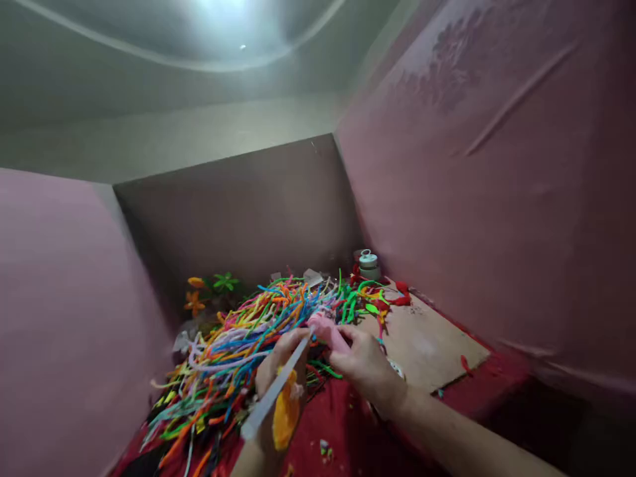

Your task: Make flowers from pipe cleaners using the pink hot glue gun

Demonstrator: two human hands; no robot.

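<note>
Between your two hands, low in the view and near the middle, lies the pink piece, its upper end pointing toward the pile of fuzzy stems and its lower end running toward your right hand. Your right thumb and fingers are closed on that lower end, with the rest of the piece standing out past the fingertips, up and to the left. Your left hand is at the other side, its fingers curled in close to the left edge of the piece; you cannot tell from this view whether they pinch the piece itself or only the pale strip. That strip slants down from beside the pink piece across your left hand to the wrist. A yellow-orange fuzzy piece shows by the same wrist, next to the strip.

Beyond and left of your hands spreads the pile of fuzzy stems, in many colours. To your right is a tan board, with a red scrap near its right edge. Red cloth shows below your hands. Behind the pile stand an orange flower and a green flower; a pale lidded container sits near the wall. Whether the container carries a label or lettering is too small to tell.
</note>
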